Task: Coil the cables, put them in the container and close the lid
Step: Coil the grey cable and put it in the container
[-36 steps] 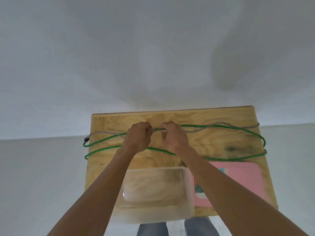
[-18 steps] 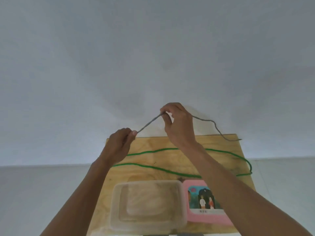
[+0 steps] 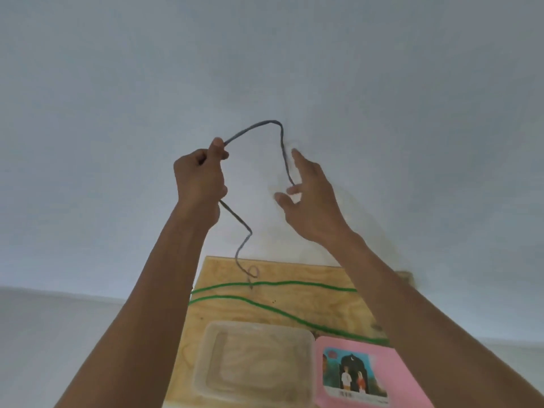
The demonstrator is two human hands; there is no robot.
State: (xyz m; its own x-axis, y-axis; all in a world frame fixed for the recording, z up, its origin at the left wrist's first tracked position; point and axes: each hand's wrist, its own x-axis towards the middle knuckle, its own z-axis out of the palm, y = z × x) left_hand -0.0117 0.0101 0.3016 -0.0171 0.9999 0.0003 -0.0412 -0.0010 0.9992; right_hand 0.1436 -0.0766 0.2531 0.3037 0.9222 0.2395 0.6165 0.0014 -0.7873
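Both hands are up above the wooden board [image 3: 294,307]. My left hand [image 3: 200,184] is fisted around the grey cable [image 3: 282,139], which arches over to my right hand [image 3: 309,201], fingers spread, the cable just touching them. Its tail drops onto the board beside the green cable [image 3: 273,284]. Nearer me sit the clear container [image 3: 253,363] and pink lid [image 3: 368,375].

Plain pale wall [image 3: 294,54] over most of the view, evenly lit, greyish-blue in tone. Lighter floor [image 3: 59,334] below, meeting the wall along a soft line. Small plywood table [image 3: 294,272] pushed against the wall, with light grain and a few dark knots near its right edge.
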